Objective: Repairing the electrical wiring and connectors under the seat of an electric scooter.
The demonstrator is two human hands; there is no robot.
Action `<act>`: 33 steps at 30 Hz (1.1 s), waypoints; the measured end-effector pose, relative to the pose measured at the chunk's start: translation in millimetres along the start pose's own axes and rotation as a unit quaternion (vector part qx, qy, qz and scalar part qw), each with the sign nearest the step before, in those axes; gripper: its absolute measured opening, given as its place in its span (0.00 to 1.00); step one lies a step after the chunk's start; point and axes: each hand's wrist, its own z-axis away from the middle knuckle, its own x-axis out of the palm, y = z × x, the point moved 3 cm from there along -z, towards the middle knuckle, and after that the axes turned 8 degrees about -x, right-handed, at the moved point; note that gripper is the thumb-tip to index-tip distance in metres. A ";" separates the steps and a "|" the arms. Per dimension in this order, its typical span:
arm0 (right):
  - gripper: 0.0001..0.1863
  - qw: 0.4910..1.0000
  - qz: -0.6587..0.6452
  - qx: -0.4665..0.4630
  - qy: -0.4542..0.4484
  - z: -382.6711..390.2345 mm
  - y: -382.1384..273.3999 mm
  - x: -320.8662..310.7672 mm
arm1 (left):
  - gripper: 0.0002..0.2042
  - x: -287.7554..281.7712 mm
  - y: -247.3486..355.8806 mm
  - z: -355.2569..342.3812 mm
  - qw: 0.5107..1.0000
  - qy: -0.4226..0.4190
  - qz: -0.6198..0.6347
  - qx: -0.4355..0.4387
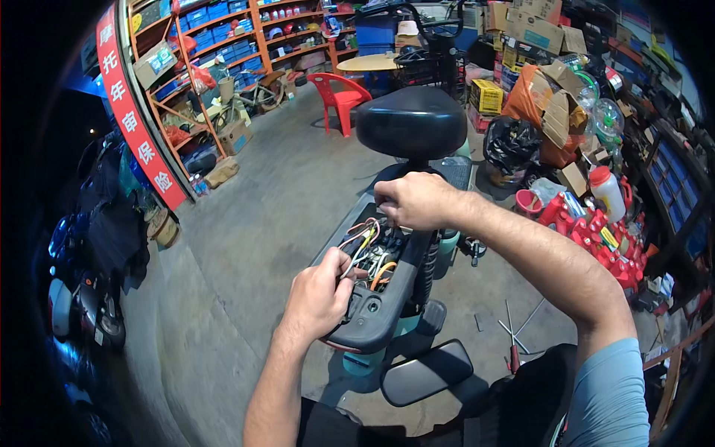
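In front of me stands an electric scooter with a black seat (411, 123) and an uncovered compartment (363, 328) behind it. Bundled wires (365, 237) in white, red and yellow fill the compartment, along with an orange cable (383, 277). At the compartment's near left side, my left hand (316, 294) is closed, pinching thin wires between thumb and fingers. My right hand (423, 201) reaches over the far end, just behind the seat post. Its fingers curl down toward the wiring; what they grip is hidden.
On the floor lie a black cover panel (428, 372), a red-handled screwdriver (514, 359) and a crossed metal wrench (519, 328). Red bottles (607, 242), bags and boxes (534, 30) crowd the right. A red chair (344, 100) and shelves (223, 33) stand behind.
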 end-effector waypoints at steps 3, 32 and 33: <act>0.16 0.974 -0.175 -0.141 -0.032 -5.8 14.7 5.4 | 0.06 0.3 -3.5 -0.4 1.000 -0.008 -0.007 -0.017; 0.14 0.998 -0.056 -0.003 -0.005 -4.8 8.2 9.2 | 0.07 -1.4 -1.4 0.8 1.000 -0.003 -0.028 0.004; 0.13 0.992 -0.116 -0.039 -0.037 -4.5 11.9 5.5 | 0.07 0.1 -1.5 -0.6 1.000 -0.003 -0.026 0.004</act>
